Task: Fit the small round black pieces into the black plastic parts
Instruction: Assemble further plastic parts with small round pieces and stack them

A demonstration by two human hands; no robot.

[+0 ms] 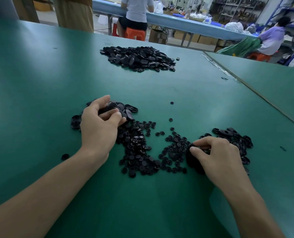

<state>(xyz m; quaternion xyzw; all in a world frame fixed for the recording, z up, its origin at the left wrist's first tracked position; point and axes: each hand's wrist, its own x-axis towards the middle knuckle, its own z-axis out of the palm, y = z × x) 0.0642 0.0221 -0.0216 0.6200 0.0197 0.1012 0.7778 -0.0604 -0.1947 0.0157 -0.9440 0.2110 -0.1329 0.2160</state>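
My right hand (216, 157) pinches one small round black piece (192, 146) in narrow fingers (205, 142), and the black plastic parts (112, 107) gripped by my left hand (98, 127) lie to its left, more toward the table (40, 83) far edge.

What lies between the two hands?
A loose scatter of round pieces on the table, with a bare green gap through its middle, lies between the left hand and the right hand, as the head view shows.
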